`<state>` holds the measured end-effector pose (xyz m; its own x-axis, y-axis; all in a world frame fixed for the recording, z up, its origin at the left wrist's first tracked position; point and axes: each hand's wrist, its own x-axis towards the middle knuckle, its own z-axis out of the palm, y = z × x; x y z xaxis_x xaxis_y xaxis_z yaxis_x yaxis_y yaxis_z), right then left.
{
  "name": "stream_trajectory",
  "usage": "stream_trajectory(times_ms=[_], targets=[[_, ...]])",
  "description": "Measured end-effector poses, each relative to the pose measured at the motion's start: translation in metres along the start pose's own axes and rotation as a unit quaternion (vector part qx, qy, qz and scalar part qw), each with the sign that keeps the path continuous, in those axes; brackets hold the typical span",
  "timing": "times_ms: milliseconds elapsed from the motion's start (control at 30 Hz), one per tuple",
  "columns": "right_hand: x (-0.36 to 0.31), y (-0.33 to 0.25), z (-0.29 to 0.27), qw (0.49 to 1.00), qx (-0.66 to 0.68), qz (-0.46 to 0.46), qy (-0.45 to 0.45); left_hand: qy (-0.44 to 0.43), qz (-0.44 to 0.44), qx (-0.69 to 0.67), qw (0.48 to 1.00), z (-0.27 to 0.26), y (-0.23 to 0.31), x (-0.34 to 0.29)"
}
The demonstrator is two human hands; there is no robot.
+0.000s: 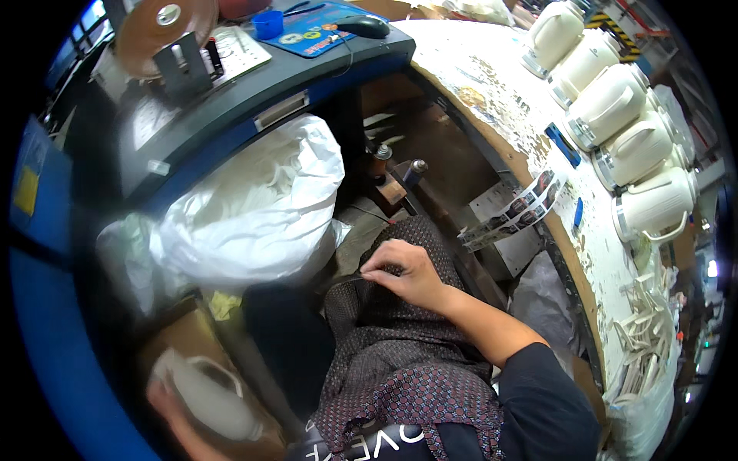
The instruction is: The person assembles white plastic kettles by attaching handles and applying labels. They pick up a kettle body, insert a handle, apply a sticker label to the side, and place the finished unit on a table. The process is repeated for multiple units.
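At the lower left, a cream-white jug with a loop handle lies tilted over an open cardboard box. My left hand grips its left end; both are smeared by motion. In front of my lap, my right hand is closed in a pinch, thumb against fingertips. Whatever may be between those fingers is too small to make out. Below that hand spreads a dark patterned apron. A large white plastic bag, holding pale parts, sits beyond my left knee.
Several cream jugs line the right side of the worn white table. White handles are heaped at its near end. A label strip overhangs the edge. Spray cans stand underneath. A blue-edged bench carries a brown tape roll.
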<state>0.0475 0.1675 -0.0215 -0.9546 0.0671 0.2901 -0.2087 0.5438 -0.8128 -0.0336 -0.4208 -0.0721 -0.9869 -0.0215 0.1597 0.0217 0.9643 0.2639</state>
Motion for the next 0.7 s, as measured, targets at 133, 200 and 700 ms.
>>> stream_trajectory(times_ms=[133,200,700], targets=[[0.032,-0.063,0.011,0.947,0.312,0.052,-0.052,0.185,0.388,0.081,0.899,-0.143,0.171,0.002],[0.047,-0.095,-0.012,0.915,0.403,-0.018,-0.013,0.264,0.502,0.007,0.823,-0.178,0.32,-0.001],[-0.09,-0.03,0.011,0.951,-0.137,-0.267,0.074,-0.021,0.389,-0.226,0.893,0.026,0.357,-0.112]])
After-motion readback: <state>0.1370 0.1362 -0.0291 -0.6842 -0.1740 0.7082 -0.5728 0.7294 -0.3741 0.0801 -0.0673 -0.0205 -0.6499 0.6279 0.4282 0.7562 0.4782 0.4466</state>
